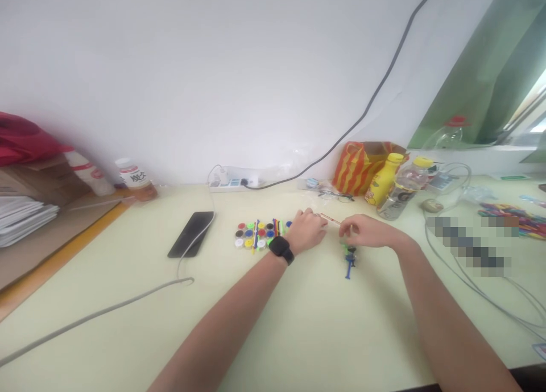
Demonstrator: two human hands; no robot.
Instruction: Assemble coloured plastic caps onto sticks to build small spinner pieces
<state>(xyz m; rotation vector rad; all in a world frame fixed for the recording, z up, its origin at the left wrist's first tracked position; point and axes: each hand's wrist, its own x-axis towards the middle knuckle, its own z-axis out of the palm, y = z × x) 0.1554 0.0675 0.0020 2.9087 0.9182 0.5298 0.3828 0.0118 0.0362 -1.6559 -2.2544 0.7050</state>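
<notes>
Both my hands pinch a thin reddish stick (331,219) over the pale yellow table (298,324). My left hand (306,231), with a black watch (281,249) on its wrist, grips the stick's left end. My right hand (365,231) holds the right end between thumb and fingertip. Just left of my left hand lies a cluster of coloured round caps and sticks (260,234). Below my right hand a small piece made of blue, green and black parts (350,259) lies on the table.
A black phone (191,234) with a grey cable lies to the left. A power strip (232,180) sits by the wall. Bottles (394,187) and a striped orange bag (362,164) stand at the back right, cables (469,278) and coloured sticks (512,217) at right, boxes and papers (29,210) at left.
</notes>
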